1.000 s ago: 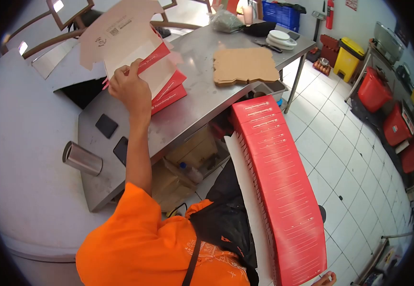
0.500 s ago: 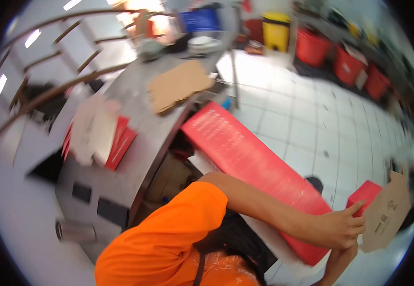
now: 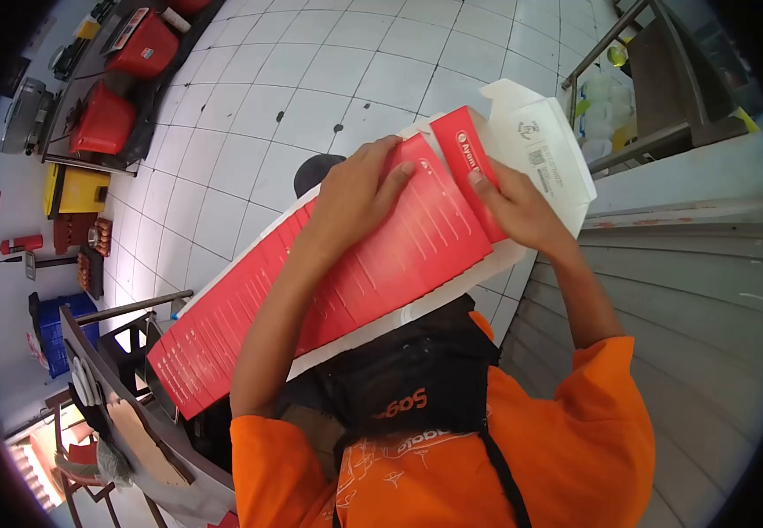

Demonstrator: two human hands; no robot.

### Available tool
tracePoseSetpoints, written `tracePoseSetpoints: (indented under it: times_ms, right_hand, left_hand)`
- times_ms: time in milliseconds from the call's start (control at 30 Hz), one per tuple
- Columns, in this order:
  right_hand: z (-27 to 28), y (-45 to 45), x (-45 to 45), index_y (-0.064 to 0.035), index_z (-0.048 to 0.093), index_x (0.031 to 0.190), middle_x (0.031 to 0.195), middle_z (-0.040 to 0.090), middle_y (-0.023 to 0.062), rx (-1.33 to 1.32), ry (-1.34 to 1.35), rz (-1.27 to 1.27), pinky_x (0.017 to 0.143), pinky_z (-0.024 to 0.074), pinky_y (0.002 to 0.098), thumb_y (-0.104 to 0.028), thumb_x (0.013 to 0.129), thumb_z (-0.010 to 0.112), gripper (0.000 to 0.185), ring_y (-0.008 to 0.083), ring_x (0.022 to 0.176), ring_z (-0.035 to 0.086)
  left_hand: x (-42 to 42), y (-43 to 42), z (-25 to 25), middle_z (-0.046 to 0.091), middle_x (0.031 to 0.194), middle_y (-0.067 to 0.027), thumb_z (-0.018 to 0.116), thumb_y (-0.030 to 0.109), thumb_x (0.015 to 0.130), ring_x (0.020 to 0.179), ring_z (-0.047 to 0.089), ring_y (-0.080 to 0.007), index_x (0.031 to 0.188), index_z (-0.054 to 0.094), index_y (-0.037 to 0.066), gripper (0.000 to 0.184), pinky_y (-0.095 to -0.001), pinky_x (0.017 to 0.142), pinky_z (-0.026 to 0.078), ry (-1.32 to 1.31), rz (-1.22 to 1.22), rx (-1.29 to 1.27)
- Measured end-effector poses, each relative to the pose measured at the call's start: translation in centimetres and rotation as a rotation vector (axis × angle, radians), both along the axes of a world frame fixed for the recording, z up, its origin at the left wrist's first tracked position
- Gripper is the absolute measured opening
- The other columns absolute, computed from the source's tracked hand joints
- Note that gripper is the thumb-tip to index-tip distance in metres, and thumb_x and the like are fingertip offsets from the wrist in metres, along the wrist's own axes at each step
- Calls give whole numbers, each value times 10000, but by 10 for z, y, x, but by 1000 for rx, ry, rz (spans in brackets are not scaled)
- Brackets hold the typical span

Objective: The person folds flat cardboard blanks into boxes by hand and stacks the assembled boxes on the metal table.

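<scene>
A long row of nested red boxes (image 3: 328, 273) lies slanted across my lap, its near end at the lower left. My left hand (image 3: 359, 194) rests on the upper right part of the row, fingers over its far edge and thumb on the red face. At the row's right end, my right hand (image 3: 522, 207) grips another red box (image 3: 467, 158), thumb on its red side. That box's open white lid (image 3: 544, 145) stands out to the right, with small printing. The box is right beside the row's end, slightly angled.
A metal table (image 3: 197, 488) with flat brown cardboard (image 3: 148, 440) is at the lower left. Red bins (image 3: 104, 119), a yellow bin (image 3: 80, 191) and a blue crate (image 3: 60, 326) stand left. A rack (image 3: 680, 79) is upper right, a grey slatted panel (image 3: 663, 326) right.
The view has swung round to the right, away from the table. My left hand has left the boxes on the table and now rests on the row. A box with its lid out is now at the row's end.
</scene>
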State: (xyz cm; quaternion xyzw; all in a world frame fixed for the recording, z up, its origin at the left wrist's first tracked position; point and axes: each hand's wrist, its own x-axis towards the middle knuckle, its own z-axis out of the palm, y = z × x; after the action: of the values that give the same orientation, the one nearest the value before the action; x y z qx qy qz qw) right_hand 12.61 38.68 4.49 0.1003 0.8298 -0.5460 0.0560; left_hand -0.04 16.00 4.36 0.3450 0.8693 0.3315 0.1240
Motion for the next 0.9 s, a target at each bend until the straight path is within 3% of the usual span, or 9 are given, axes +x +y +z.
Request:
tracePoseSetpoints:
  times_ms: [133,233,333,433,533,633,733,833,900]
  right_hand:
    - [-9,-5,-11,18,573,1418,1150,737,166,-52,-23,109,970,526,364,-354,1148,463,473,204,1035,689]
    - [4,-5,-12,20,568,1421,1159,736,155,-37,-175,155,960,528,365,-354,1149,459,475,204,1035,687]
    - [-12,-10,-8,-24,593,1373,1109,743,228,-238,-7,150,962,536,423,-358,1139,429,440,369,1048,724]
    - [-20,-3,-20,-23,602,1352,1051,751,214,-239,3,208,935,547,436,-333,1138,426,416,359,990,732]
    - [-8,-6,-21,-18,609,1331,1021,760,182,-65,-57,221,924,551,446,-309,1136,425,396,319,950,739]
    - [-12,-6,-26,-22,613,1315,998,758,162,-54,-87,294,919,557,448,-290,1134,420,377,289,920,737]
    - [-12,-9,-29,-26,601,1393,1119,745,153,-217,-127,366,972,534,366,-404,1157,415,482,239,1039,707]
    - [-28,-19,-28,-42,564,1441,1231,713,130,-501,-35,339,1036,508,379,-394,1152,422,477,230,1144,671]
    - [-37,-11,-33,-45,544,1475,1294,686,119,-554,-26,396,1069,482,362,-441,1146,435,526,221,1212,634]
  left_hand:
    - [-24,18,-5,721,1248,-229,535,388,1098,1172,696,-368,1373,625,11,475,-431,1028,520,-132,6,-14]
    - [-38,20,-8,746,1199,-209,509,403,1108,1141,708,-349,1342,655,35,460,-416,1009,529,-241,-31,38]
    - [-41,17,-13,762,1119,-192,457,423,1125,1046,716,-348,1277,680,70,445,-408,950,545,-229,-43,33]
    - [-59,21,-16,753,1053,-203,416,434,1132,987,708,-365,1193,672,58,459,-430,912,536,-333,-6,-7]
    - [-60,23,-20,738,1004,-210,383,444,1135,935,691,-383,1134,655,61,470,-446,883,524,-248,-16,-29]
    - [-55,21,-15,730,996,-223,364,451,1136,924,680,-399,1138,652,74,475,-445,884,522,-212,9,-39]
    - [-54,14,-17,734,992,-220,376,466,1133,925,691,-376,1143,652,75,479,-442,882,521,-179,25,-22]
    - [-53,4,-9,741,987,-202,392,490,1126,932,701,-352,1143,654,75,492,-432,882,523,-268,37,-22]
    - [-56,6,-12,760,1048,-193,455,558,1093,985,728,-317,1269,678,78,558,-408,918,542,-282,13,-52]
